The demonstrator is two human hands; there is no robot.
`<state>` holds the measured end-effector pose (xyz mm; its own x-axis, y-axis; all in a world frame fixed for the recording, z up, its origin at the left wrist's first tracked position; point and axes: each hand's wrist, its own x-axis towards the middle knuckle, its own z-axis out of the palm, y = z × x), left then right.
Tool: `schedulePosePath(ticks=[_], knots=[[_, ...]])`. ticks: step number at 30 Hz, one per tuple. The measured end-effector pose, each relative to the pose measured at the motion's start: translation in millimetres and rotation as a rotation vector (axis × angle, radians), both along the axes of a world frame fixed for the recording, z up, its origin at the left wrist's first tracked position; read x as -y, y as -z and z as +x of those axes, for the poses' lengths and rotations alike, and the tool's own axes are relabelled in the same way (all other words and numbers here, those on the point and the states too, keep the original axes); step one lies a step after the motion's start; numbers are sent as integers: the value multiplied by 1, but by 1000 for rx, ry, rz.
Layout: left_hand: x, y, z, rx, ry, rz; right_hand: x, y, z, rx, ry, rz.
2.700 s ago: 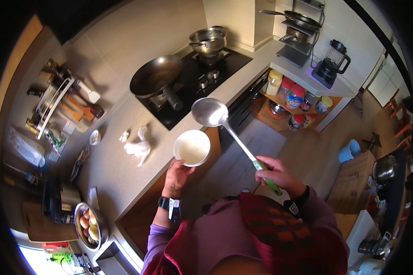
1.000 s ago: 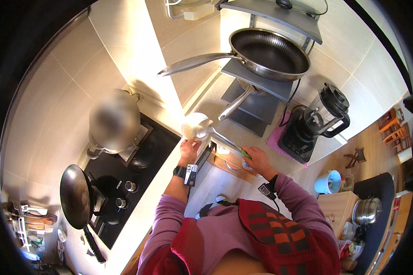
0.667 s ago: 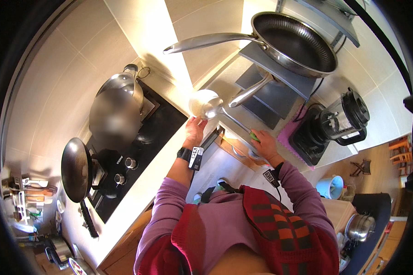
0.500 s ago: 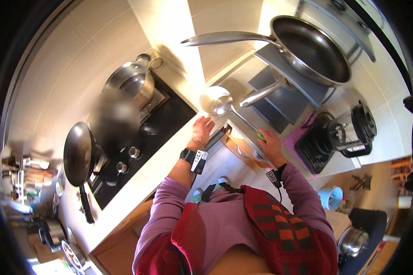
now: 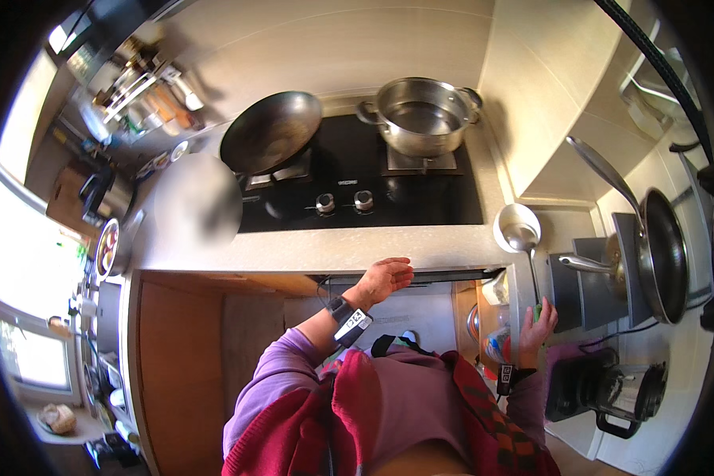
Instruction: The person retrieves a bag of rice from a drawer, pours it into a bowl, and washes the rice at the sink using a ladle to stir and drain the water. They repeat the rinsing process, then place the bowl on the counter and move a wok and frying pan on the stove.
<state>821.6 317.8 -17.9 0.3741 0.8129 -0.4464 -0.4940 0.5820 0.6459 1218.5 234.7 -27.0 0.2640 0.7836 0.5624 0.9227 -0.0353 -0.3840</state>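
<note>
A metal ladle (image 5: 533, 272) rests with its head in a round white bowl (image 5: 502, 228) on the counter to the right. My right hand (image 5: 536, 332) is at the green end of its handle, which shows between thumb and fingers. Over the front edge of the counter, my left hand (image 5: 387, 278) is held out with straight fingers and nothing in it. Beyond it, a two-handled steel pot (image 5: 422, 139) and a dark wok (image 5: 250, 139) stand on the black gas hob (image 5: 408, 202).
A long-handled frying pan (image 5: 665, 254) sits on a grey rack at the right. Nearer stands a blender (image 5: 639, 393) with a black base. An open drawer or cupboard (image 5: 470, 317) is below the counter. Utensils (image 5: 155, 95) crowd the far left corner.
My view has swung left, bringing the hob to the middle and the window into sight. My left hand has come away from beside the bowl; the ladle's head remains in it.
</note>
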Motion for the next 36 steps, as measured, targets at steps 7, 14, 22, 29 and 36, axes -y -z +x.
schedulePosePath(ticks=[7,14,22,29,36], knots=[[62,-21,-133,-271,-140,54,-16,-24,-117,-418,-301,-22],[164,-30,-306,-300,-612,26,-7,-30,-301,-577,-601,-126],[282,-27,-427,-312,-968,-60,-15,-41,-484,-950,-976,-576],[336,-31,-468,-421,-1225,-54,-61,-68,-562,-1437,-1019,-841],[327,-33,-501,-343,-1204,-131,-128,-82,-611,-1969,-1021,-1014]])
